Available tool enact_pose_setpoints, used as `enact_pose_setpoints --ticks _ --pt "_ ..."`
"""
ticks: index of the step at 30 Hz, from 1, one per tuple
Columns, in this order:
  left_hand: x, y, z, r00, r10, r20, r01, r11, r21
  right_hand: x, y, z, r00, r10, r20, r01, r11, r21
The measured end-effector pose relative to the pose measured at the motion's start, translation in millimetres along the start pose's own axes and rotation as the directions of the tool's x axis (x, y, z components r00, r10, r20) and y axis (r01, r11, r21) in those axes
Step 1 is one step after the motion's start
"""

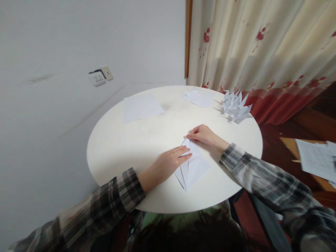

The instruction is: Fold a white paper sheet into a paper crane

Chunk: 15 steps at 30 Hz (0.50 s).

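A partly folded sheet of white paper (195, 164) lies on the round white table (112, 150) in front of me, one point toward me. My left hand (174, 159) rests flat on its left side, fingers stretched out over the folded flap. At the far corner of the paper, my right hand (203, 135) pinches the tip between thumb and fingers. Part of the folds is hidden beneath my left fingers.
Flat white sheets (141, 106) lie at the back left of the table. Paper pieces (195, 96) sit at the back, and a cluster of pointed folded paper shapes (235, 106) stands at the back right. A wall socket (97, 78) and a curtain (236, 42) are beyond.
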<state>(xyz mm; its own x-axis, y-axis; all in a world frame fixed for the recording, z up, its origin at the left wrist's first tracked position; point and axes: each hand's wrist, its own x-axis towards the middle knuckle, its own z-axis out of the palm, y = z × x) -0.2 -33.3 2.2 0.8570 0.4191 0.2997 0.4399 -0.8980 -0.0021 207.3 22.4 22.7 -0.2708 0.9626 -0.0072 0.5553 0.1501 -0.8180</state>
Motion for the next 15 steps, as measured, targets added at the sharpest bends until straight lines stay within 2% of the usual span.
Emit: enact_pose_setpoints --ticks 8,15 --pt "1.4 1.5 -5.7 1.000 0.011 0.008 -0.011 1.000 -0.007 0.7 -0.1 1.1 1.000 0.013 0.013 -0.012 0.994 -0.113" --pt "1.0 4.0 -7.0 0.999 -0.046 -0.023 0.047 0.998 0.052 -0.2 -3.2 2.6 0.999 0.028 -0.030 -0.033 0.987 -0.159"
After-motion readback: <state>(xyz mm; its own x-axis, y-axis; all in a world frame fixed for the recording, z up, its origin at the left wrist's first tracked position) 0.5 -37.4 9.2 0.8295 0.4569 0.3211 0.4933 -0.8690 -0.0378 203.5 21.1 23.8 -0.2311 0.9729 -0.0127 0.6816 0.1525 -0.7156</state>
